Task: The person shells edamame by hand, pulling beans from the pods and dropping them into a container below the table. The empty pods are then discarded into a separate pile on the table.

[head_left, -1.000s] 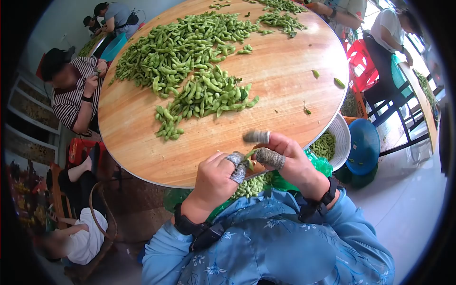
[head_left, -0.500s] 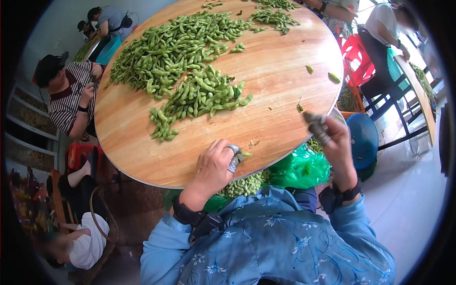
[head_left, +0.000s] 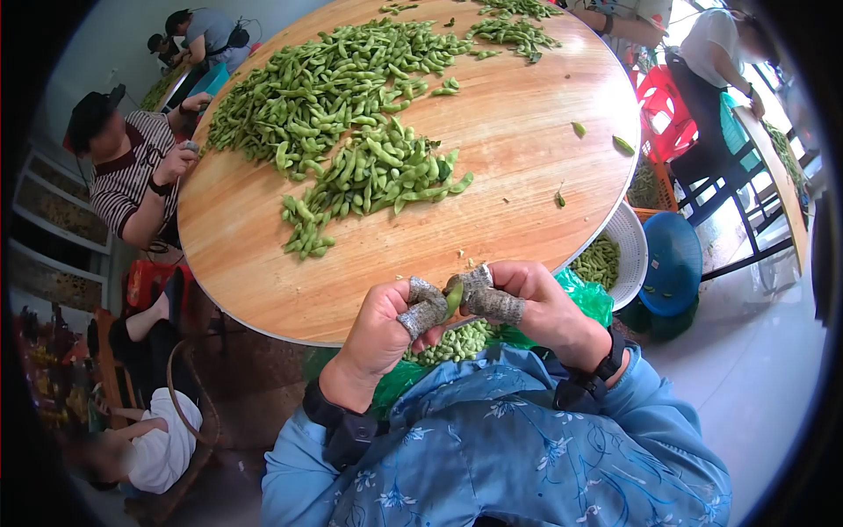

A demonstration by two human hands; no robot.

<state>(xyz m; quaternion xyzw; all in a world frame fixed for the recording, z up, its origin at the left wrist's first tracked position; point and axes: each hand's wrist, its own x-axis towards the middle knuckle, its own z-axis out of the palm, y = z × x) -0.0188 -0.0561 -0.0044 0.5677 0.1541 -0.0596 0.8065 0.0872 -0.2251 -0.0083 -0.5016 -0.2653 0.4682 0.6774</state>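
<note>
A green edamame pod (head_left: 453, 299) is held between my two hands, just over the table's near edge. My left hand (head_left: 373, 329) is closed on one side of it, with grey knitted covers on thumb and finger. Wearing similar covers, my right hand (head_left: 544, 307) pinches the pod from the other side. Below both hands, pale shelled beans (head_left: 457, 342) lie in a green plastic bag (head_left: 587, 294). A big heap of pods (head_left: 316, 92) spreads over the round wooden table (head_left: 518, 202), with a smaller pile (head_left: 378, 171) nearer me.
Right of the table stand a white perforated basket (head_left: 634, 255) with pods in it and a blue basket (head_left: 672, 263). A person in a striped shirt (head_left: 127, 180) works at the table's left side. Red chairs (head_left: 663, 110) and another table (head_left: 781, 176) are farther right.
My right hand has come left and down from beyond the table's right edge to meet my left hand. Both now hold the pod, and the white basket is uncovered.
</note>
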